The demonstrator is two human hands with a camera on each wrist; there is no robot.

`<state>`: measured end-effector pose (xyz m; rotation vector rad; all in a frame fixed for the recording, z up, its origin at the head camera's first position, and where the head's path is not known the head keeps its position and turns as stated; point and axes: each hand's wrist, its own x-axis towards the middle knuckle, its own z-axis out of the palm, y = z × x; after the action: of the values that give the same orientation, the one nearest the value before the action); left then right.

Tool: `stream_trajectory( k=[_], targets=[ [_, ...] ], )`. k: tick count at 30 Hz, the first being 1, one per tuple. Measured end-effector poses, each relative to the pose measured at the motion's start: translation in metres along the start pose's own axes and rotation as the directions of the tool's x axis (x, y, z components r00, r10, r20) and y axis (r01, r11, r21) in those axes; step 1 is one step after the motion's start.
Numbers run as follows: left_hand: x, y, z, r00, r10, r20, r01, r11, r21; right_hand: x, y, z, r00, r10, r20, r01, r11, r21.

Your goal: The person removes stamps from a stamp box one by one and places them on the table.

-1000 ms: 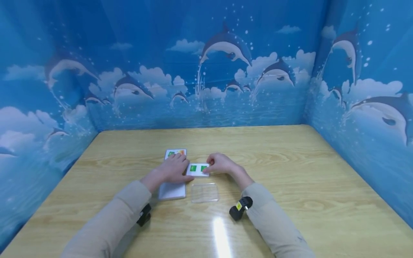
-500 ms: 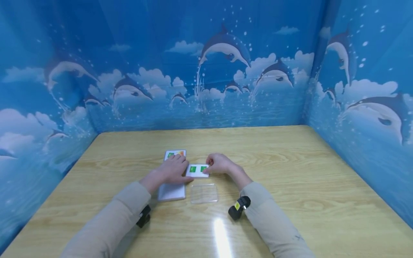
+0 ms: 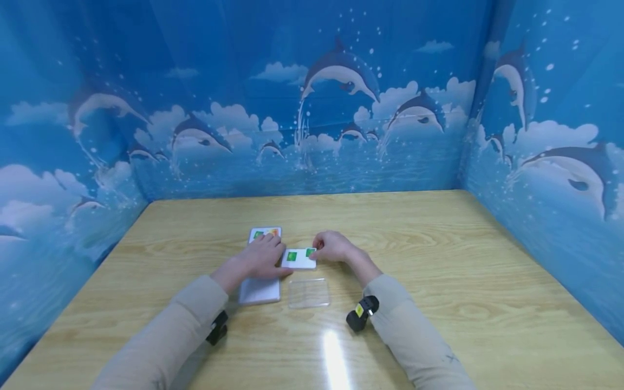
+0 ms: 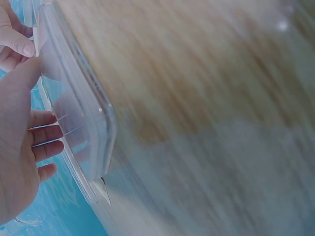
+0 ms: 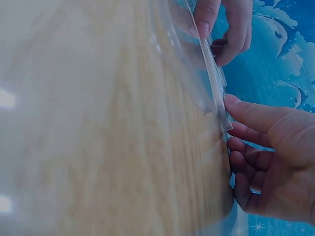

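Observation:
In the head view, a small white tray-like slab (image 3: pixel 299 265) bears a green square piece (image 3: pixel 291 256) on its left and another green square piece (image 3: pixel 310 252) at its upper right corner. My right hand (image 3: pixel 333 248) pinches that right piece, thumb on its face and fingers curled behind. My left hand (image 3: pixel 264 254) lies with extended fingers across a longer pale case (image 3: pixel 259 291), its thumb along the slab's lower left edge. The wrist views look low along the edges; my left fingers (image 4: pixel 47 132) stay fairly straight there, and my right thumb (image 5: pixel 246 108) meets the edge.
A clear plastic lid (image 3: pixel 309 293) lies just in front of the slab. Green and orange pictures (image 3: pixel 265 233) show at the far end of the pale case. The wooden table (image 3: pixel 439 281) is bounded by a blue dolphin-print curtain (image 3: pixel 302 162).
The right green piece has shifted slightly up and to the right on the white slab, along with my right thumb. My left hand has stayed in place.

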<state>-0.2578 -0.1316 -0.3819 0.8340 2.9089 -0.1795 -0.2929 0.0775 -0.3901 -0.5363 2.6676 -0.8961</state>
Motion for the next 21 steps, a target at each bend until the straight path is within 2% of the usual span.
stream_trajectory(
  k=[6,13,21],
  targets=[
    [-0.001,0.0,0.0,1.0,-0.001,0.004,0.001,1.0,0.012,0.0,0.001,-0.001,0.999,-0.012,-0.033,0.012,1.0,-0.008],
    [-0.001,0.001,0.0,1.0,0.005,0.009,-0.004,1.0,-0.013,0.001,0.004,-0.002,0.998,-0.012,-0.061,0.011,1.0,-0.005],
    [-0.001,-0.001,0.001,1.0,0.015,-0.005,-0.015,1.0,-0.005,-0.001,0.013,-0.011,0.998,-0.025,-0.064,0.031,0.995,0.095]
  ],
)
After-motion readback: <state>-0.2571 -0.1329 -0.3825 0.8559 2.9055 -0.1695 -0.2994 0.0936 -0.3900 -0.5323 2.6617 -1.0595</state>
